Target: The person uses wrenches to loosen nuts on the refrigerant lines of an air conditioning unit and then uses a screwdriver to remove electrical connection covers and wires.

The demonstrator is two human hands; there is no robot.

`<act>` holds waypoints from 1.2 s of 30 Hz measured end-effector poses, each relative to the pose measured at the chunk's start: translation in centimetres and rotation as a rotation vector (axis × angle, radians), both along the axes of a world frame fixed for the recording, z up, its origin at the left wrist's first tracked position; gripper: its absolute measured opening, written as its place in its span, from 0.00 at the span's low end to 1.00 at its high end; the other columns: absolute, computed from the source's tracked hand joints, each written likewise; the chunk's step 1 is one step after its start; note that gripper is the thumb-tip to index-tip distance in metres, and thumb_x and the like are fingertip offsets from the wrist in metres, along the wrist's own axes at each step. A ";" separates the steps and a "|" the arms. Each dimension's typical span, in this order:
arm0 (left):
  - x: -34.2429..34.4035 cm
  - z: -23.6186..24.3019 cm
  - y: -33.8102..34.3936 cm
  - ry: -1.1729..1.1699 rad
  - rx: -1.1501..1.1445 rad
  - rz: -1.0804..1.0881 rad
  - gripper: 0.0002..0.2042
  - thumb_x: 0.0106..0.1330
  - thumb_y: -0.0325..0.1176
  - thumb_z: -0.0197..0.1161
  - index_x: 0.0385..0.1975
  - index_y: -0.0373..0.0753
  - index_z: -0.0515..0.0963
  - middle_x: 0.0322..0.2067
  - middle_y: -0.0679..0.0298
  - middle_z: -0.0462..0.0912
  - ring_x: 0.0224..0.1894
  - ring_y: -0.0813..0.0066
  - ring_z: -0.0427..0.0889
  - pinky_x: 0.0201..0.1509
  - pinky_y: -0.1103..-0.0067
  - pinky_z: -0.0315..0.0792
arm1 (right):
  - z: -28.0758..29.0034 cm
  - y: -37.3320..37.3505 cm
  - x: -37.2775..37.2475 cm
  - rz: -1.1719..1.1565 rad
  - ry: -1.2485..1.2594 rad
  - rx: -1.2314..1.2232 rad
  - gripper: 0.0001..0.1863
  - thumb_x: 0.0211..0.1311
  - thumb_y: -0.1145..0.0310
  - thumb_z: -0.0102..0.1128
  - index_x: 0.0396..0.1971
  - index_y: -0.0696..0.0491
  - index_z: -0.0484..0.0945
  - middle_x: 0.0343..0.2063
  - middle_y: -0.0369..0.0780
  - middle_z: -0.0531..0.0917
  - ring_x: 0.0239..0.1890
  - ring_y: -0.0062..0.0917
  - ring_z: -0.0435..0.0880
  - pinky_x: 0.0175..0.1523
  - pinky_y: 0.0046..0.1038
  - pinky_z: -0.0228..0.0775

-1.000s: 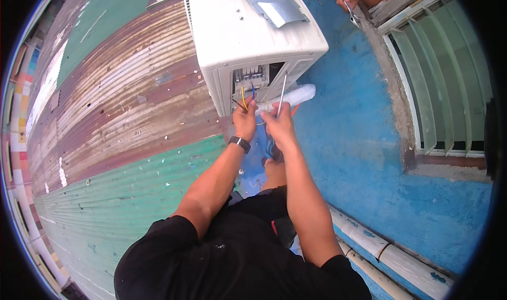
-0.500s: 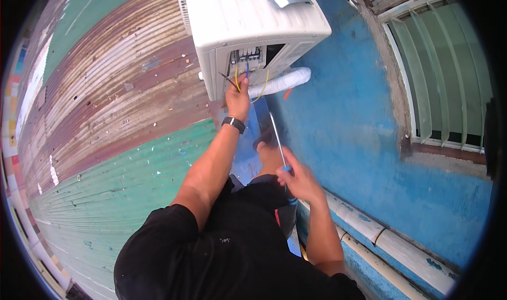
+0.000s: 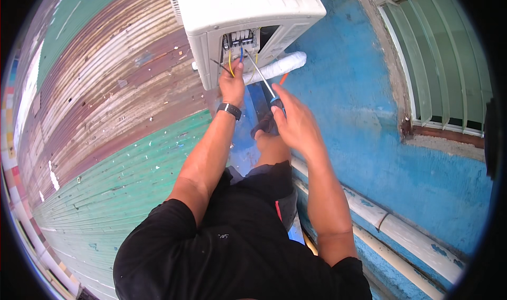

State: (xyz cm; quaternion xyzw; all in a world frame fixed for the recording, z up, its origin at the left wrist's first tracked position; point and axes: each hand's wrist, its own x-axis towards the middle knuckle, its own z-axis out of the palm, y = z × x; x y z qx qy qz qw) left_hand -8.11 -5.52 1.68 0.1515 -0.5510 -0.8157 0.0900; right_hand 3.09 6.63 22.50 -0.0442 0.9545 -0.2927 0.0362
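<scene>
Head view: left hand (image 3: 232, 88) fingers pinch wires (image 3: 242, 54) below the unit's (image 3: 253, 7) terminals (image 3: 242, 41); right hand (image 3: 297, 121) fingers grip the screwdriver (image 3: 260, 74), angled toward them. Wires look light, bendy, best pinched near their ends; the screwdriver looks stiff, best held by its handle (image 3: 276, 103).

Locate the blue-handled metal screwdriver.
In the head view's upper middle, the right hand holds the screwdriver, right of the left hand, its tip at an opening in the boxy white unit.

Screwdriver shaft (image 3: 260, 73) of smooth, shiny metal
</scene>
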 end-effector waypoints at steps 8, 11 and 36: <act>-0.2 -0.1 -0.3 -0.031 -0.017 -0.009 0.10 0.71 0.33 0.66 0.47 0.37 0.84 0.39 0.70 0.85 0.41 0.83 0.77 0.49 0.81 0.71 | 0.5 -0.5 -1.5 -0.093 -0.073 -0.009 0.18 0.64 0.69 0.57 0.52 0.59 0.68 0.42 0.58 0.83 0.46 0.57 0.82 0.51 0.50 0.73; -0.1 -0.1 -0.2 -0.026 -0.021 -0.002 0.10 0.70 0.32 0.66 0.46 0.36 0.84 0.38 0.70 0.85 0.40 0.84 0.77 0.49 0.82 0.71 | 0.8 -0.4 -1.8 -0.074 -0.076 -0.018 0.18 0.65 0.69 0.57 0.51 0.59 0.68 0.41 0.58 0.83 0.46 0.57 0.82 0.51 0.50 0.73; -0.2 0.4 -0.5 -0.078 0.009 -0.044 0.13 0.70 0.36 0.66 0.50 0.36 0.84 0.39 0.70 0.85 0.41 0.83 0.77 0.49 0.81 0.71 | 1.1 -0.3 -2.6 -0.097 -0.141 -0.092 0.18 0.65 0.68 0.58 0.51 0.60 0.70 0.41 0.59 0.83 0.47 0.57 0.81 0.52 0.50 0.71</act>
